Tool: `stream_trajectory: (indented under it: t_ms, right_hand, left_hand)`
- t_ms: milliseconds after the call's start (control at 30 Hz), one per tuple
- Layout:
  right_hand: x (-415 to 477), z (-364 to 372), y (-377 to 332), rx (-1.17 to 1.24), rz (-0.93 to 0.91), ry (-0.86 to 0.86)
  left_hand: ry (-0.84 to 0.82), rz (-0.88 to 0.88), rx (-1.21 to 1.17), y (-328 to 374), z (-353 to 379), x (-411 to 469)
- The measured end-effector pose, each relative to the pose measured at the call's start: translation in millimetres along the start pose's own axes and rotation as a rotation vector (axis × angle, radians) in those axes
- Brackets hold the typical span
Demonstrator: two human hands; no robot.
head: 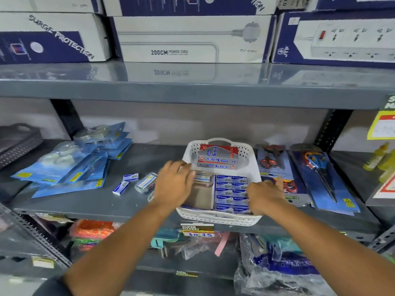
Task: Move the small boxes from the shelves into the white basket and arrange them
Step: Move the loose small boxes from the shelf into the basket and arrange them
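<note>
A white perforated basket sits at the front of the middle shelf. Inside it, several small blue boxes lie in neat rows on the right, and red and silver Softek boxes are stacked at the back. My left hand reaches over the basket's left rim, its fingers on a clear plastic box inside. My right hand rests on the basket's right edge beside the blue rows, fingers spread. Two small blue boxes and another clear plastic box lie on the shelf to the left.
Blue blister packs are piled at the left, scissors packs lie at the right. A dark tray stands far left. Large power-strip cartons fill the upper shelf. Bagged goods crowd the lower shelf.
</note>
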State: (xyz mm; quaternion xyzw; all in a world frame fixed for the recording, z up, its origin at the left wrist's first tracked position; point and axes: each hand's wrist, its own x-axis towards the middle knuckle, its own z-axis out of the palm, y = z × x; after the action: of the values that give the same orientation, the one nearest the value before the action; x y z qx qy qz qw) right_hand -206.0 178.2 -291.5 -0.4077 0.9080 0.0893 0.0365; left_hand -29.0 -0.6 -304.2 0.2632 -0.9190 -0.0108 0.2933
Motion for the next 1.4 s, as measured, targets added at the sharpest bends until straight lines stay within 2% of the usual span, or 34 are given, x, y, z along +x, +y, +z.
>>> stream_trajectory:
  t_ms: [67, 133, 300, 433, 600, 833, 1000, 1233, 1300, 1400]
  right_hand:
    - [2, -1, 2, 0.01, -0.008, 0.042]
    - [4, -2, 3, 0.04, -0.021, 0.1]
    - [17, -5, 0, 0.112, -0.057, 0.125]
    - [31, -11, -16, 0.171, -0.148, 0.146]
    - [44, -26, -50, 0.29, -0.277, 0.127]
    - [54, -48, -130, 0.4, -0.518, 0.172]
    - [54, -49, -184, 0.26, -0.656, 0.092]
    - [49, -36, -223, -0.186, -0.593, -0.073]
    - [49, -34, -227, -0.227, -0.568, -0.087]
    - [50, -30, -229, -0.161, -0.55, -0.074]
  left_hand:
    - [0.097, 0.009, 0.063, -38, -12, -24]
    - [0.092, -0.023, 0.128, -76, -20, -58]
    - [-0.193, -0.161, 0.205, -139, -8, -132]
    - [-0.304, -0.164, 0.207, -147, 15, -150]
    - [-0.253, -0.222, 0.181, -143, 30, -152]
    - [-0.232, -0.203, 0.151, -149, 34, -153]
    - [-0.153, -0.185, 0.105, -150, 37, -153]
    - [-0.112, -0.171, 0.095, -153, 40, -153]
    - [-0.12, -0.172, 0.103, -152, 41, -154]
    - [-0.14, -0.174, 0.125, -152, 40, -154]
